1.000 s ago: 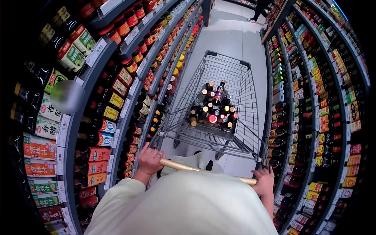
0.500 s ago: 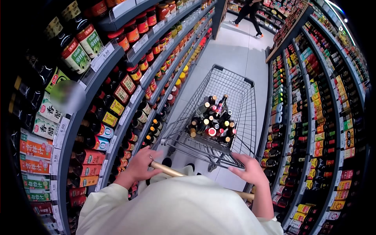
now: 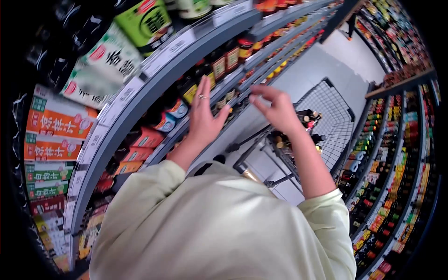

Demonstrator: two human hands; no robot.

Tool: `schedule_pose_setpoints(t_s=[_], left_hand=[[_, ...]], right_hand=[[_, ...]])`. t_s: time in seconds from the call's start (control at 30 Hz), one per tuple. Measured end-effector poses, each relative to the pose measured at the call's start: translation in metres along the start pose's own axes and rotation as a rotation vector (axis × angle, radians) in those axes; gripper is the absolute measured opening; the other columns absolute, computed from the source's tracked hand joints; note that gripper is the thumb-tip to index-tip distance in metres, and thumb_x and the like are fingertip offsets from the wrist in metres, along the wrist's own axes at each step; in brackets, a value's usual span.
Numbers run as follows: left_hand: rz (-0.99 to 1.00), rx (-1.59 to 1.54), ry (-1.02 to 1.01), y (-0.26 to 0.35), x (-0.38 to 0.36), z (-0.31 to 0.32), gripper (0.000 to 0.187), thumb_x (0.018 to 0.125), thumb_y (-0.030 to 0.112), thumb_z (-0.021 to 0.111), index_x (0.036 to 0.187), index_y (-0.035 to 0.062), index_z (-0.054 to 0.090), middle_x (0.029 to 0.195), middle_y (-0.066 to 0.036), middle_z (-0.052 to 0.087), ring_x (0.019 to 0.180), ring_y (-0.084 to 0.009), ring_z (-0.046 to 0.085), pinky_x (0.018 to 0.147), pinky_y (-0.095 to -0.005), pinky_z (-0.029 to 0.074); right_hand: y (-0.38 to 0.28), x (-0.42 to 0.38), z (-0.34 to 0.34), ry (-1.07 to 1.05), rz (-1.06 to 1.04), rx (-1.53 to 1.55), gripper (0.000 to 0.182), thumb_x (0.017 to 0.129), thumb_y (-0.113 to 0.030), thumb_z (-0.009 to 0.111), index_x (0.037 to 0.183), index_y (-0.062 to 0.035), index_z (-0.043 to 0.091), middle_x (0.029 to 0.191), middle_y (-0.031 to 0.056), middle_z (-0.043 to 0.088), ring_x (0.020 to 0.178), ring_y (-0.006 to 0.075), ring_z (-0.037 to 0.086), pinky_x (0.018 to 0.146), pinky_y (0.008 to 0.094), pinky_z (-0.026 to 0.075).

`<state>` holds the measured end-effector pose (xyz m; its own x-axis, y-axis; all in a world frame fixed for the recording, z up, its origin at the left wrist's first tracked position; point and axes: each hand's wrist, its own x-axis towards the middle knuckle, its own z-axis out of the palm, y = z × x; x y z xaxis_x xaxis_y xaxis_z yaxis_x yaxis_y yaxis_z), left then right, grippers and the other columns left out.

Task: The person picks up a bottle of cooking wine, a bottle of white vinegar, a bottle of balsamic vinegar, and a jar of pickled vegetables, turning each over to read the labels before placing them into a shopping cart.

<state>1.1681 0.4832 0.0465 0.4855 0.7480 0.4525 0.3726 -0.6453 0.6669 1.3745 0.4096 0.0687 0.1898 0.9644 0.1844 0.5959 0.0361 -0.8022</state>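
My left hand (image 3: 205, 116), with a ring on one finger, is raised in front of the left shelf. Its fingers are stretched out and nothing is in them. Level with it, my right hand (image 3: 277, 109) reaches leftward from across the shopping cart (image 3: 333, 100), fingers apart and holding nothing. The cart stands to the right, its gold-coloured handle (image 3: 251, 175) at my body. Dark bottles (image 3: 308, 119) stand inside, partly hidden by my right arm. Behind my left hand are yellow-labelled bottles (image 3: 189, 91) on a shelf.
Large bottles with white labels (image 3: 119, 58) and orange packets (image 3: 58, 119) line the near left shelf, edged by a grey rail with price tags (image 3: 172, 46). Another stocked shelf (image 3: 396, 186) runs along the right. A person's leg (image 3: 351, 28) shows at the aisle's far end.
Both hands have come off the cart handle area and lifted toward the left shelf. My view has turned left, so the cart appears farther right and the near shelf looks larger.
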Motion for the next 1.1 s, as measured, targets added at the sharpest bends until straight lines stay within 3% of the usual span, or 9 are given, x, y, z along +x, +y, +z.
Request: schedule_pose_setpoints(t_s=[0.2,0.33,0.4,0.43,0.53,0.8,0.93,1.03,1.1], left_hand=[[-0.081,-0.066,-0.006,-0.027,0.002,0.002,0.082,0.083,0.016,0.067,0.147,-0.0011,0.020,0.149,-0.023,0.029,0.136,-0.0371,0.031,0.111,-0.0397,0.027],[-0.085,-0.143,0.002,-0.038,0.010,0.005,0.081,0.083,0.014,0.067,0.146,-0.0039,0.019,0.148,-0.026,0.028,0.138,-0.0366,0.030,0.112,-0.0401,0.026],[-0.107,-0.152,-0.012,-0.041,0.013,0.006,0.082,0.083,0.014,0.068,0.146,-0.0054,0.018,0.148,-0.027,0.028,0.138,-0.0364,0.029,0.112,-0.0402,0.025],[-0.084,-0.166,-0.013,-0.044,0.014,0.007,0.083,0.083,0.017,0.068,0.144,-0.0075,0.018,0.145,-0.031,0.029,0.136,-0.0413,0.030,0.111,-0.0432,0.027],[-0.055,-0.206,-0.002,-0.047,0.016,0.010,0.083,0.083,0.020,0.069,0.142,-0.0100,0.019,0.142,-0.034,0.031,0.132,-0.0465,0.032,0.108,-0.0461,0.030],[-0.103,-0.370,-0.032,-0.049,0.012,0.006,0.082,0.081,0.016,0.070,0.141,-0.0100,0.021,0.140,-0.034,0.034,0.131,-0.0464,0.035,0.108,-0.0461,0.031],[-0.015,-0.234,-0.078,-0.050,0.005,0.005,0.089,0.077,0.012,0.070,0.145,-0.0056,0.014,0.145,-0.031,0.027,0.134,-0.0443,0.031,0.109,-0.0464,0.029],[0.061,-0.161,-0.110,-0.042,0.001,0.003,0.093,0.076,0.013,0.071,0.147,-0.0013,0.013,0.148,-0.027,0.026,0.136,-0.0431,0.028,0.109,-0.0454,0.028],[0.071,-0.086,-0.117,-0.035,-0.001,-0.003,0.093,0.075,0.014,0.072,0.147,-0.0006,0.014,0.148,-0.027,0.027,0.136,-0.0424,0.029,0.108,-0.0457,0.029]], right_hand=[[-0.018,0.073,0.050,0.073,0.139,0.128,0.035,0.087,-0.017,0.066,0.118,-0.0006,0.062,0.109,0.0131,0.067,0.096,0.0178,0.065,0.085,0.0291,0.051],[-0.025,0.103,0.082,0.185,-0.021,0.108,0.036,0.083,-0.017,0.068,0.115,-0.0005,0.063,0.103,0.0133,0.069,0.093,0.0169,0.066,0.083,0.0290,0.051],[-0.038,0.116,0.087,0.149,-0.017,0.010,0.034,0.079,-0.017,0.070,0.108,-0.0007,0.065,0.097,0.0140,0.069,0.089,0.0190,0.067,0.079,0.0320,0.052],[-0.036,0.122,0.095,0.213,-0.083,0.075,0.025,0.076,-0.014,0.067,0.097,-0.0007,0.066,0.090,0.0175,0.068,0.083,0.0271,0.068,0.073,0.0372,0.051],[-0.041,0.131,0.106,0.148,-0.055,0.024,0.026,0.069,-0.015,0.067,0.093,-0.0030,0.069,0.096,0.0214,0.065,0.090,0.0386,0.061,0.079,0.0409,0.051],[-0.042,0.124,0.123,0.191,0.036,0.039,0.024,0.070,-0.015,0.067,0.090,-0.0006,0.066,0.081,0.0214,0.066,0.075,0.0412,0.063,0.069,0.0424,0.052],[-0.036,0.107,0.119,0.341,-0.025,0.009,0.036,0.077,-0.022,0.070,0.100,0.0017,0.057,0.076,0.0206,0.066,0.070,0.0352,0.066,0.065,0.0399,0.052],[-0.030,0.085,0.112,0.486,0.058,0.230,0.036,0.080,-0.024,0.074,0.099,0.0025,0.059,0.074,0.0129,0.067,0.063,0.0184,0.064,0.062,0.0289,0.051],[-0.031,0.072,0.105,0.583,0.053,0.324,0.034,0.081,-0.020,0.074,0.101,0.0024,0.059,0.078,0.0104,0.068,0.067,0.0144,0.064,0.064,0.0269,0.051]])
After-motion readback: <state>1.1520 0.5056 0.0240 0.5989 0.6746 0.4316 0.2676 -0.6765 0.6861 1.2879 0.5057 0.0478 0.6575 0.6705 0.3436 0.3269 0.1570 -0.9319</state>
